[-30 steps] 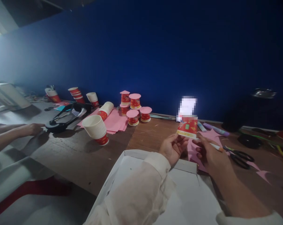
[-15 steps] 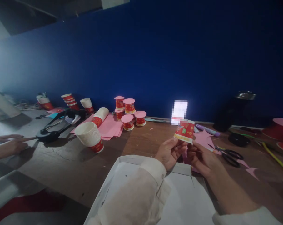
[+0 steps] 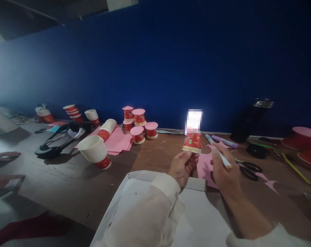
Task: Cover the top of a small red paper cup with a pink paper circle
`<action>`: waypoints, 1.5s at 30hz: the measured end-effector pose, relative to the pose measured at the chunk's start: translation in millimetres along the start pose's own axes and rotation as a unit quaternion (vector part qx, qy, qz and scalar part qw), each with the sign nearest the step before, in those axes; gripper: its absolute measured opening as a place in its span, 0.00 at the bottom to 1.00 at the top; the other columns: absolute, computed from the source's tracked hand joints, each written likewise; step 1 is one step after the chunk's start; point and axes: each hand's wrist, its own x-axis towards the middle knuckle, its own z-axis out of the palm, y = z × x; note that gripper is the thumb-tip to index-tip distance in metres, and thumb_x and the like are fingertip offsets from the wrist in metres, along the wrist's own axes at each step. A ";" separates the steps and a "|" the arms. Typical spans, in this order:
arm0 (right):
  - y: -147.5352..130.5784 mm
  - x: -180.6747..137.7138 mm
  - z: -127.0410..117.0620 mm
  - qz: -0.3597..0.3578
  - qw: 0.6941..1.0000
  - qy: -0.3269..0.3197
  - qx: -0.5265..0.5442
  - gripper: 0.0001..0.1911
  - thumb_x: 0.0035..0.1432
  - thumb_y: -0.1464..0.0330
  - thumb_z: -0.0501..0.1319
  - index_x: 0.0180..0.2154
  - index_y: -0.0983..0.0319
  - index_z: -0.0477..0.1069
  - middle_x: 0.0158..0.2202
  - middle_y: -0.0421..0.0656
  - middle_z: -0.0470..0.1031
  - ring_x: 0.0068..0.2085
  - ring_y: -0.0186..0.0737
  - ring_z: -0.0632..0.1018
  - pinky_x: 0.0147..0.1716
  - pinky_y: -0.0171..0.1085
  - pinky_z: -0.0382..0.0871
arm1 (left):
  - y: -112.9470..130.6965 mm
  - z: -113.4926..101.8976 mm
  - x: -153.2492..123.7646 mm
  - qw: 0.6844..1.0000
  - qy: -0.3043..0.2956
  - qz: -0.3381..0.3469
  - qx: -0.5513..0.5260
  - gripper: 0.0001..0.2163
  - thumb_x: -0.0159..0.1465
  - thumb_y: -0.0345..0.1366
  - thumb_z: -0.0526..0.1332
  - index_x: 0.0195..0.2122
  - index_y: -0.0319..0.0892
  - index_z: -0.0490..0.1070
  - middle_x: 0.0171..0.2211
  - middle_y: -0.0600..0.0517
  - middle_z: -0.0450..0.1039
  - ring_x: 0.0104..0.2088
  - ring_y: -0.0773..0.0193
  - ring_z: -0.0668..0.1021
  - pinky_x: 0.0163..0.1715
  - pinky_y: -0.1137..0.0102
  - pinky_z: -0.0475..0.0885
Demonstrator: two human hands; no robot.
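My left hand [image 3: 183,166] pinches a red patterned paper cup [image 3: 192,141] near its white rim, which faces down. The cup's upper part overlaps the blurred bright screen behind it. To the right, my right hand [image 3: 226,168] is closed around a white marker [image 3: 225,161] with an orange end, thumb on one side and fingers on the other. Pink paper [image 3: 205,166] with cut-out edges lies between and beneath the hands. Black-handled scissors [image 3: 250,169] rest just right of my right hand.
Several cups with pink paper discs [image 3: 138,135] stand at the back. Stacked cups [image 3: 95,151] lean left of a white box [image 3: 127,192]. A black headband device [image 3: 51,149], purple marker [image 3: 224,141] and dark bottle [image 3: 250,120] are around. Another person's hand [image 3: 6,156] is at far left.
My right hand has left the cup, moved slightly right and closed on the marker. The left hand keeps the cup, now slightly further left. The other person's hand drew back from the headband device.
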 end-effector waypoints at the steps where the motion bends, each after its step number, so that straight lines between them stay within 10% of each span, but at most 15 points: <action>1: -3.9 -2.3 -1.7 -0.093 0.995 -0.001 -0.041 0.17 0.66 0.59 0.58 0.50 0.59 0.78 0.47 0.49 0.80 0.46 0.47 0.78 0.50 0.50 0.73 | -0.7 -0.2 0.2 1.000 -0.002 0.003 -0.001 0.04 0.61 0.28 0.69 0.32 0.33 0.77 0.29 0.46 0.79 0.31 0.69 0.81 0.36 0.76 0.77; 5: -14.7 -11.6 -4.5 -0.225 0.972 -0.044 -0.044 0.15 0.68 0.64 0.57 0.52 0.59 0.77 0.45 0.48 0.81 0.47 0.46 0.79 0.50 0.48 0.71 | -3.1 -0.4 0.2 1.000 -0.008 0.023 -0.004 0.05 0.58 0.29 0.71 0.32 0.33 0.78 0.31 0.47 0.79 0.33 0.68 0.81 0.37 0.75 0.76; 45: -14.6 -13.1 -1.4 -0.245 0.964 -0.039 -0.093 0.07 0.66 0.65 0.58 0.39 0.59 0.74 0.34 0.45 0.79 0.36 0.44 0.79 0.39 0.42 0.72 | -3.3 3.2 -0.7 1.000 0.002 0.018 0.015 0.07 0.57 0.31 0.72 0.31 0.34 0.77 0.29 0.48 0.78 0.31 0.67 0.80 0.41 0.71 0.75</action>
